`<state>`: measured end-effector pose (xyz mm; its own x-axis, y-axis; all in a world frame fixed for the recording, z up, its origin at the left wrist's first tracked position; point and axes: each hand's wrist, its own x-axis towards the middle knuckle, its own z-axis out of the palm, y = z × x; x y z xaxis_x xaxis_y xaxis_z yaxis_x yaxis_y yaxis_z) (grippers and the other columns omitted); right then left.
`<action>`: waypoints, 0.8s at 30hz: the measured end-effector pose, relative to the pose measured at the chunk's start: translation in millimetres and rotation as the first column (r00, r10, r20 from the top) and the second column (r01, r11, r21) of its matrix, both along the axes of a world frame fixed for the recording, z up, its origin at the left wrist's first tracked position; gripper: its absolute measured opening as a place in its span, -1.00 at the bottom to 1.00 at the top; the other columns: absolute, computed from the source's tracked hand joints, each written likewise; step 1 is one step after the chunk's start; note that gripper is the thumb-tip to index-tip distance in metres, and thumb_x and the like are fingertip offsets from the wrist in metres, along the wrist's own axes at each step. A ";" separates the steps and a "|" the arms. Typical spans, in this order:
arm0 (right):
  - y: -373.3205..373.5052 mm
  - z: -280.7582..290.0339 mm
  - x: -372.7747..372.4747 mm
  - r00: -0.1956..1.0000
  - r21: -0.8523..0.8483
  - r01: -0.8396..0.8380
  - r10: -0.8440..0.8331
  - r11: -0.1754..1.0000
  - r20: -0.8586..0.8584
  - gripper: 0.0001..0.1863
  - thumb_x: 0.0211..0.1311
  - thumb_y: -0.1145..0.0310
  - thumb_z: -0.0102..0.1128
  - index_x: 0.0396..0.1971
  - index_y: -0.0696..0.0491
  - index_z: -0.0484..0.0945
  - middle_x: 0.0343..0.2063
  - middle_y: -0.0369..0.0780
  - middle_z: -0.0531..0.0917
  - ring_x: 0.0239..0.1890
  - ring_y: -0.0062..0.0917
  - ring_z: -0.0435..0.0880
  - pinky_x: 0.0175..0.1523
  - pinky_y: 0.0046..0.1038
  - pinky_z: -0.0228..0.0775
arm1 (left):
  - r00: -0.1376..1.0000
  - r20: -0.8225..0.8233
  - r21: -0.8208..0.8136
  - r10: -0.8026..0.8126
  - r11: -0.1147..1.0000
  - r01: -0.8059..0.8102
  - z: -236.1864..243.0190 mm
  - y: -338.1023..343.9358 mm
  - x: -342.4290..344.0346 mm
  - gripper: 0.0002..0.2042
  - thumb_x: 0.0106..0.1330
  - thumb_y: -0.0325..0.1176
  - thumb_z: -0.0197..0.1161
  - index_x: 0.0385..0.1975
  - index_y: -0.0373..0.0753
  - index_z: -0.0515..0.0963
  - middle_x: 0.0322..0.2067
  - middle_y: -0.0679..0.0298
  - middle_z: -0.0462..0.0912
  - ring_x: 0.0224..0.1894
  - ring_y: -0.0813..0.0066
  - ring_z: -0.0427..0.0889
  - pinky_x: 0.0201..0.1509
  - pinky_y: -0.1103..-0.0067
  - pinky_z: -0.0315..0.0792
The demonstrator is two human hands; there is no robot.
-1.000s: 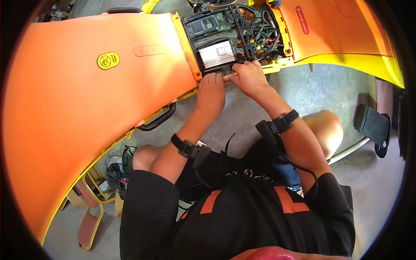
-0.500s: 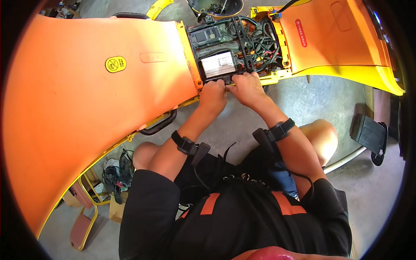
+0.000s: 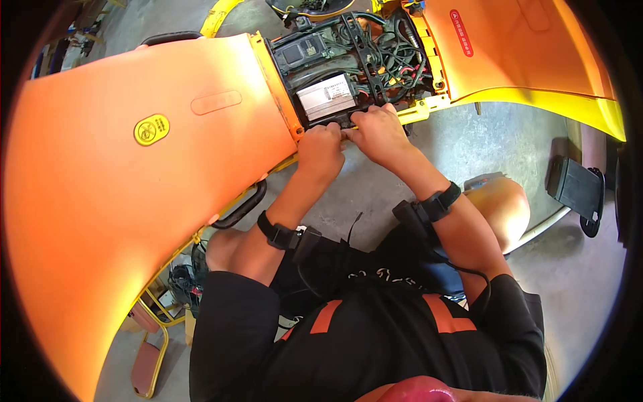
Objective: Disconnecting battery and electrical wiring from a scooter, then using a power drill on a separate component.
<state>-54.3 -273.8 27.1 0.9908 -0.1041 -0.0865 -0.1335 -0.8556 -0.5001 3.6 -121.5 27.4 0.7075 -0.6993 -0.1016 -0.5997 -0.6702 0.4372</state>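
Observation:
Both hands are side by side at the near edge of an open bay in an orange-bodied vehicle. My left hand (image 3: pixel 321 151) is closed, its curled fingers against the edge just below a silver finned metal box (image 3: pixel 327 96). Close on its right, my right hand (image 3: pixel 380 134) is also closed, fingers bent over the same edge. Whatever lies between the fingers is hidden by the hands. Behind the box sits a black rectangular unit (image 3: pixel 301 52). A tangle of black cables (image 3: pixel 398 60), with some red and yellow connectors, fills the right side of the bay.
Orange body panels lie left (image 3: pixel 194 141) and right (image 3: pixel 516 53) of the bay, with yellow frame edges. A black grab handle (image 3: pixel 242 206) juts out near my left forearm. A black box (image 3: pixel 575 187) stands on the floor at right. A chair (image 3: pixel 149 362) is at lower left.
The vehicle sits slightly further left and is tilted a little in the picture, as the view has shifted. Both hands stay closed at the same edge, with only slight movement.

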 end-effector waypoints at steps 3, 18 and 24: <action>0.5 2.6 -1.3 1.000 0.026 0.022 -0.023 0.999 0.017 -0.72 0.07 0.13 0.33 -0.52 0.06 0.59 -0.56 -0.15 0.62 -0.34 -0.27 0.60 -0.11 -0.26 0.25 | 0.999 -0.037 -0.050 -0.023 0.999 0.021 -1.7 0.9 1.3 -0.81 -0.09 -0.51 0.38 -0.49 -0.32 0.49 -0.49 0.01 0.60 -0.36 -0.01 0.61 -0.27 0.21 0.47; 4.5 3.0 -0.5 0.998 0.052 0.060 -0.061 0.997 0.015 -0.72 0.03 0.18 0.37 -0.46 0.09 0.56 -0.54 -0.16 0.63 -0.34 -0.26 0.60 -0.09 -0.26 0.23 | 0.999 -0.017 -0.118 -0.038 0.992 0.036 -5.0 4.8 -3.4 -0.81 -0.02 -0.56 0.31 -0.48 -0.29 0.41 -0.49 0.07 0.57 -0.33 0.05 0.58 -0.29 0.23 0.45; 3.4 2.4 5.3 0.994 0.134 0.093 -0.085 0.987 -0.071 -0.68 0.05 0.16 0.37 -0.42 0.12 0.57 -0.47 -0.16 0.71 -0.33 -0.27 0.66 -0.09 -0.28 0.21 | 0.998 0.036 -0.072 -0.042 0.996 0.045 -2.6 8.7 -6.2 -0.81 0.06 -0.48 0.31 -0.42 -0.27 0.41 -0.47 0.09 0.57 -0.34 0.06 0.59 -0.31 0.25 0.47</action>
<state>-49.0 -270.4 29.5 0.9700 -0.1743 -0.1696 -0.2420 -0.7629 -0.5995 -2.6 -112.8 24.8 0.6786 -0.7341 -0.0254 -0.6429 -0.6103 0.4628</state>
